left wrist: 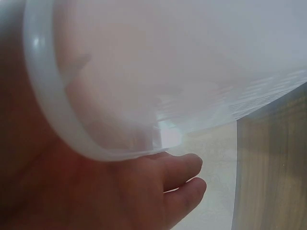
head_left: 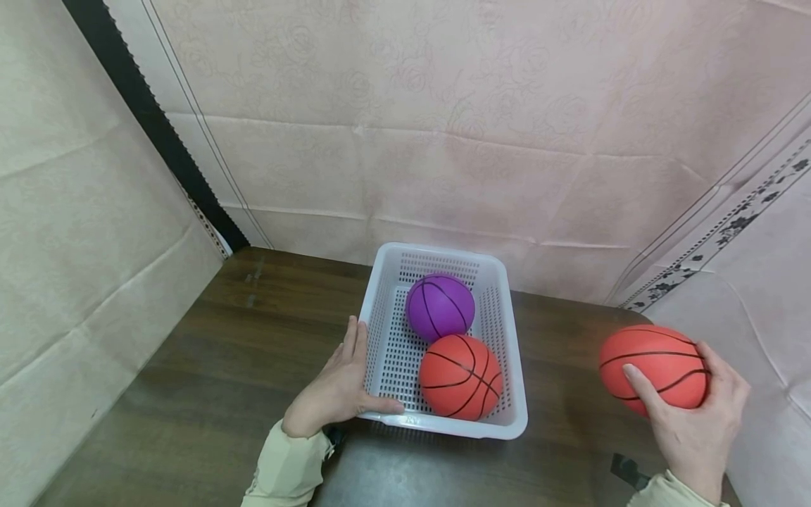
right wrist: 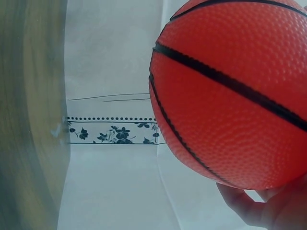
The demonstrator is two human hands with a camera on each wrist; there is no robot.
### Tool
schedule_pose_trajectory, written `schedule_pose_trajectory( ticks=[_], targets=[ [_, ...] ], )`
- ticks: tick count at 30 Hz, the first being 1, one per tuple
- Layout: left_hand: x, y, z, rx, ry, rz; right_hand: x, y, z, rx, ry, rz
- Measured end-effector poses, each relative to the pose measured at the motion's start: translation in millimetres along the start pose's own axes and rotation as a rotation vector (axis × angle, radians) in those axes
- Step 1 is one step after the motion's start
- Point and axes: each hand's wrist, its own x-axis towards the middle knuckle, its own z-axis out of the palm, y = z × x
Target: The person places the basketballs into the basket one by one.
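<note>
A white plastic basket [head_left: 516, 394] with perforated walls stands on the wooden table. Inside it a purple toy basketball [head_left: 440, 307] lies behind an orange-red toy basketball [head_left: 461, 377], the two close together. My left hand [head_left: 336, 387] rests at the basket's near left corner, its straight fingers [left wrist: 180, 170] along the outer left wall and the thumb laid across the near rim. Out to the right, my right hand [head_left: 703, 415] grips another orange-red basketball [head_left: 652, 366], thumb on the near side. The right wrist view shows this ball [right wrist: 230, 96] large, with fingertips under its lower edge.
The dark wooden table [head_left: 209, 366] extends to both sides of the basket. Pale patterned sheets [head_left: 443, 141] hang behind it and at left and right. A black strip [head_left: 158, 127] runs down the back left corner, and a flower-print border [head_left: 728, 232] marks the right one.
</note>
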Motion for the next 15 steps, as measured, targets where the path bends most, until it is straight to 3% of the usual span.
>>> schedule_pose_trajectory(
  ticks=[15],
  targets=[
    [-0.6, 0.1, 0.1, -0.001, 0.001, -0.001, -1.2, -5.3, 0.9, -0.017, -0.034, 0.023]
  ],
)
